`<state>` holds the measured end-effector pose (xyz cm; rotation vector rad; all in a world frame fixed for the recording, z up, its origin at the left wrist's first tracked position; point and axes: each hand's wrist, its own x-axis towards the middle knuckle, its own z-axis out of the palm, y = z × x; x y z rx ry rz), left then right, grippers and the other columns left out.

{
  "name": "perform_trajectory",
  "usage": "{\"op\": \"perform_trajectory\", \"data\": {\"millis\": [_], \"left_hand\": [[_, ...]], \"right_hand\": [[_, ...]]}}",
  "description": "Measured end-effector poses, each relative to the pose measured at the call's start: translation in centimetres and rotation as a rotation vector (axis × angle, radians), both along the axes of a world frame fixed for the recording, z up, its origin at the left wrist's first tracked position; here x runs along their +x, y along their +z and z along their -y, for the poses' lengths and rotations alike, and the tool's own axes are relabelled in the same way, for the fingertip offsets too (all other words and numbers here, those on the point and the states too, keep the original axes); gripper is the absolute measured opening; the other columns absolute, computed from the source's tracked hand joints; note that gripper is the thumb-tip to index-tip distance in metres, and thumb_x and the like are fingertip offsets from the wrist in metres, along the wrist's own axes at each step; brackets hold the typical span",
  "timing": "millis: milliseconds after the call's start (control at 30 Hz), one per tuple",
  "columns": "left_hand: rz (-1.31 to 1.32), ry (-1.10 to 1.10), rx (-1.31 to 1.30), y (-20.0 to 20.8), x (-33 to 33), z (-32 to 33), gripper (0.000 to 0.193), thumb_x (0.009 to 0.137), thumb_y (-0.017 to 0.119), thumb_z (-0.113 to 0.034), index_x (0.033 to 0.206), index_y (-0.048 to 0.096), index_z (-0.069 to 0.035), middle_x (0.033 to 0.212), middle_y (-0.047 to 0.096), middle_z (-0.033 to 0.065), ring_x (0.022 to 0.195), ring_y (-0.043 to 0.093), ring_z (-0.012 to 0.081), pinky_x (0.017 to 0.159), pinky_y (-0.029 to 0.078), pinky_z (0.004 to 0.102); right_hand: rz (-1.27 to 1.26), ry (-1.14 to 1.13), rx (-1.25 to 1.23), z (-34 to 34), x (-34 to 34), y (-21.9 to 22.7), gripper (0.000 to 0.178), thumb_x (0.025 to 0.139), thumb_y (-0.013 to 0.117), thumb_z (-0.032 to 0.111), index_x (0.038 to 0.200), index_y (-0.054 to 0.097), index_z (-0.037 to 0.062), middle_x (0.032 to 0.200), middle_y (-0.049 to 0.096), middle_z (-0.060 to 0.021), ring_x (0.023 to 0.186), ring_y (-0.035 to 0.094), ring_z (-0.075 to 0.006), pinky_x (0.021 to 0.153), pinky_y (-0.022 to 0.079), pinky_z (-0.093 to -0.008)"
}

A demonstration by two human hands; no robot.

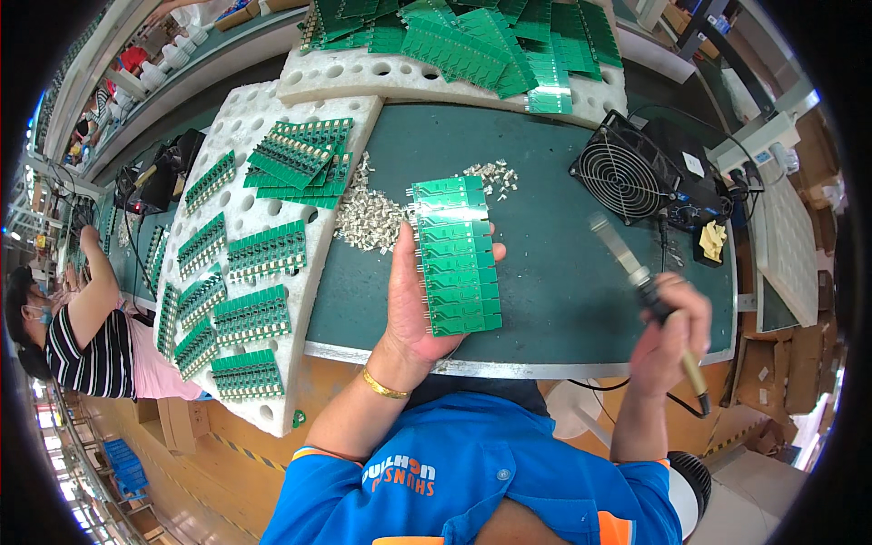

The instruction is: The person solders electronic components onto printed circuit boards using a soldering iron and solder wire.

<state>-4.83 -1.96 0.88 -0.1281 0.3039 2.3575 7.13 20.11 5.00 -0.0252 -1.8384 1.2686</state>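
The left hand [413, 304], half-curled, cradles a board [459, 259] by its edges, and the right hand [674, 327] wraps round an iron [643, 282] near a fan [627, 173].

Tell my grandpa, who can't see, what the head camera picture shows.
Someone's left hand holds a green circuit board and their right hand what looks like a soldering iron, at a green table. Foam slabs nearby hold more boards.

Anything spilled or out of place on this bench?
Possibly: small white parts lie loose in two heaps on the green bench, with no container around them, so they look spilled, though this may be deliberate.
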Motion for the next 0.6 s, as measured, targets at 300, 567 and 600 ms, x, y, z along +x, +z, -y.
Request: {"op": "perform_trajectory", "data": {"millis": [300,567,600], "left_hand": [[0.004,0.042,-0.032,0.6,0.3,-0.7,0.061,0.094,0.043,-0.057,0.131,0.051,-0.008,0.119,0.061,0.0150,0.101,0.064,0.0312,0.072,0.060,0.0438],[-0.053,0.129,-0.159,0.9,0.9,-1.1,0.056,0.097,0.041,-0.052,0.130,0.052,-0.009,0.113,0.064,0.0142,0.094,0.067,0.0313,0.071,0.060,0.0384],[-0.068,0.137,-0.160,1.2,1.1,-1.3,0.055,0.097,0.040,-0.052,0.130,0.053,-0.009,0.112,0.064,0.0142,0.093,0.067,0.0310,0.070,0.060,0.0380]], "right_hand": [[0.248,-0.720,0.361,-12.6,-0.4,0.8,0.021,0.095,0.055,0.016,0.109,0.065,0.0030,0.099,0.066,-0.0077,0.087,0.060,-0.0160,0.082,0.047,-0.0295],[0.240,-0.790,0.459,-15.9,0.3,0.4,0.027,0.089,0.066,0.029,0.103,0.066,0.0070,0.096,0.065,-0.0120,0.091,0.061,-0.0291,0.083,0.046,-0.0382],[0.231,-0.794,0.481,-16.2,0.3,0.2,0.027,0.089,0.065,0.031,0.103,0.066,0.0080,0.095,0.064,-0.0115,0.091,0.059,-0.0296,0.083,0.045,-0.0389]]}}
